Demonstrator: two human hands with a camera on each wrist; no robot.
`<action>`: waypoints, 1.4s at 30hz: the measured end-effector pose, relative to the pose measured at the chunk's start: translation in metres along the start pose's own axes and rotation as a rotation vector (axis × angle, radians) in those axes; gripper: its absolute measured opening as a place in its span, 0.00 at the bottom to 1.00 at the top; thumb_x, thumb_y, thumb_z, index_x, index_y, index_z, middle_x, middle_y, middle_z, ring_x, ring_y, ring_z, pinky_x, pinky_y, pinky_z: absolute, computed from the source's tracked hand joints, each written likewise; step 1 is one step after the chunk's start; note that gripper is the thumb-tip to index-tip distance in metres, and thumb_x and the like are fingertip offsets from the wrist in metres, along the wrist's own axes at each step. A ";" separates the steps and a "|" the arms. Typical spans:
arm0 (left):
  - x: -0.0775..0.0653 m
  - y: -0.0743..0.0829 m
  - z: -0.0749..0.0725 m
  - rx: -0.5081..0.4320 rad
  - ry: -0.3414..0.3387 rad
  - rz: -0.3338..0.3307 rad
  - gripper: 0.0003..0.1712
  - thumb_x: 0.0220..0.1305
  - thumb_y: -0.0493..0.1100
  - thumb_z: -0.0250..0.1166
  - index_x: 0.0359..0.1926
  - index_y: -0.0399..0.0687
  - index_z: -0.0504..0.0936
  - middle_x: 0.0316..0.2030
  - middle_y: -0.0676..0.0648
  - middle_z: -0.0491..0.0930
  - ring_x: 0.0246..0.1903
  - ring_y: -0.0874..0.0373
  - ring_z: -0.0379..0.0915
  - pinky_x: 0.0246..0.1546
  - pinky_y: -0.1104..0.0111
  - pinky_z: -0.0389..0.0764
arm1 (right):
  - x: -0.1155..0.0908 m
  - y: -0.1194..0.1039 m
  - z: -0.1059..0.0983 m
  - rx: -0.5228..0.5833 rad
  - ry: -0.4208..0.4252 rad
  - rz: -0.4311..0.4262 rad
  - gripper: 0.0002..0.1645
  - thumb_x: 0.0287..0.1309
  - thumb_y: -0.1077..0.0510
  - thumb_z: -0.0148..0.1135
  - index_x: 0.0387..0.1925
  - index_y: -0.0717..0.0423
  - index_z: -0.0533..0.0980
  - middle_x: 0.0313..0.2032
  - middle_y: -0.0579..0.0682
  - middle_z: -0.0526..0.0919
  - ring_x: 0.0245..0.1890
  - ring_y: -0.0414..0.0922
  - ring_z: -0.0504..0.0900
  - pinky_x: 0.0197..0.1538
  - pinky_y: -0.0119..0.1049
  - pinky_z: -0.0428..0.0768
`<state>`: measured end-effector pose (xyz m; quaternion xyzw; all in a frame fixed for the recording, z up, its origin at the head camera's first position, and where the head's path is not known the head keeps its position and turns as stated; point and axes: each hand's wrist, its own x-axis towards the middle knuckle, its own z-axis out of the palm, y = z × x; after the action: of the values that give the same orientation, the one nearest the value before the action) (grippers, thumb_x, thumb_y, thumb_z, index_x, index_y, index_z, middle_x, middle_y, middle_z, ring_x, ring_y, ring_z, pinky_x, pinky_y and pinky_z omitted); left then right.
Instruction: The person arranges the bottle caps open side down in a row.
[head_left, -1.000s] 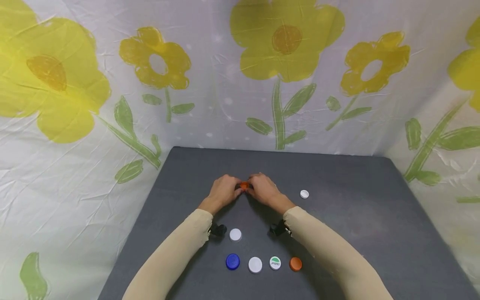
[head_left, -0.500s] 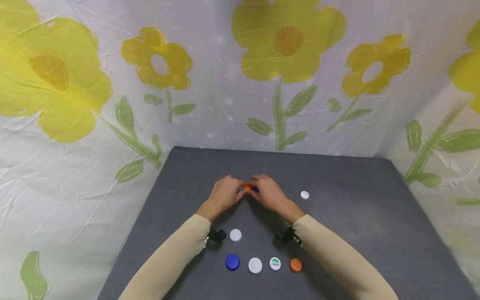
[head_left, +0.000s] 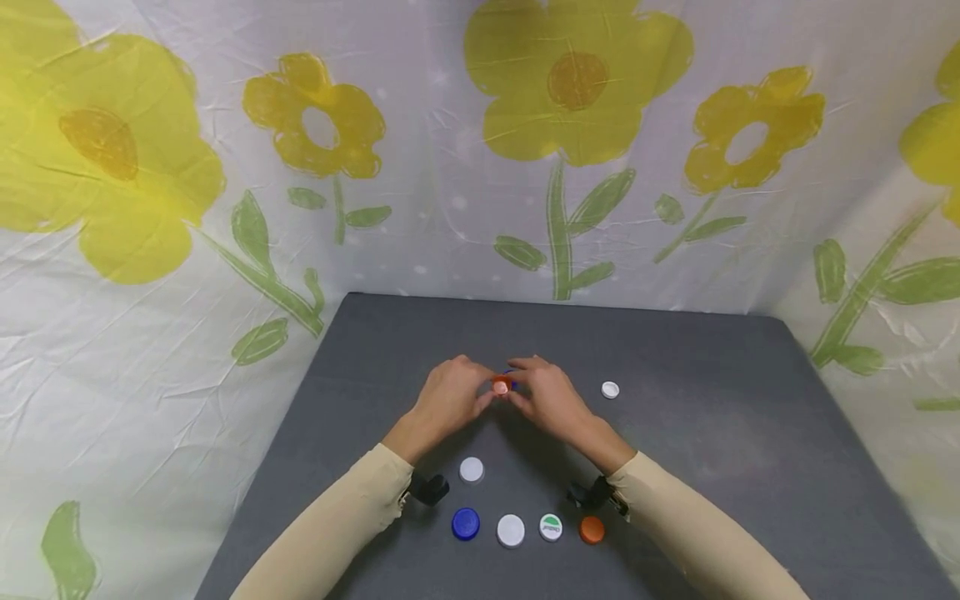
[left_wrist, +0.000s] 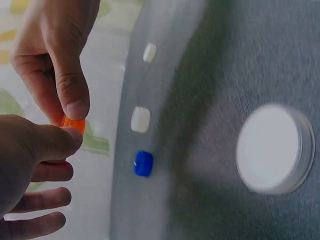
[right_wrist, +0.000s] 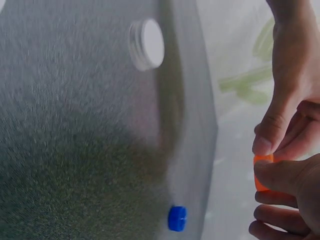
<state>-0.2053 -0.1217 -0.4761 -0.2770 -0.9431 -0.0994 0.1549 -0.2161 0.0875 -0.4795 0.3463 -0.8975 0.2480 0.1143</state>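
An orange bottle cap (head_left: 501,386) is between my two hands at the middle of the table, tilted so its paler inside shows in the head view. My left hand (head_left: 447,393) pinches it by thumb and forefinger, the other fingers spread loose. From the opposite side my right hand (head_left: 553,398) also pinches the cap, its thumb tip on the edge. In the left wrist view both thumb tips meet on the orange cap (left_wrist: 74,124). A blue cap (right_wrist: 177,218) lies on the table beyond the hands, mostly hidden by the right fingers in the head view.
A white cap (head_left: 471,470) lies between the forearms. Closer to me stand a blue cap (head_left: 465,523), a larger white cap (head_left: 511,530), a white-and-green cap (head_left: 551,527) and an orange cap (head_left: 592,529). Another small white cap (head_left: 610,389) lies right. A flowered curtain backs the table.
Both hands have shifted slightly right and toward me, carrying the orange cap. It has turned so its inside faces the head camera, and the blue cap behind has come partly into sight.
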 end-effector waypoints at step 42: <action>-0.062 0.053 -0.005 -0.030 0.299 0.262 0.22 0.59 0.45 0.85 0.53 0.47 0.91 0.49 0.51 0.93 0.44 0.57 0.87 0.42 0.64 0.87 | -0.084 -0.024 -0.020 0.222 0.070 0.093 0.12 0.64 0.56 0.79 0.47 0.56 0.90 0.59 0.55 0.91 0.64 0.61 0.88 0.68 0.60 0.81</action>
<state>-0.1255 -0.1094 -0.4872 -0.3819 -0.8638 -0.1324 0.3008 -0.1382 0.1304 -0.4850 0.3059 -0.8752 0.3626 0.0947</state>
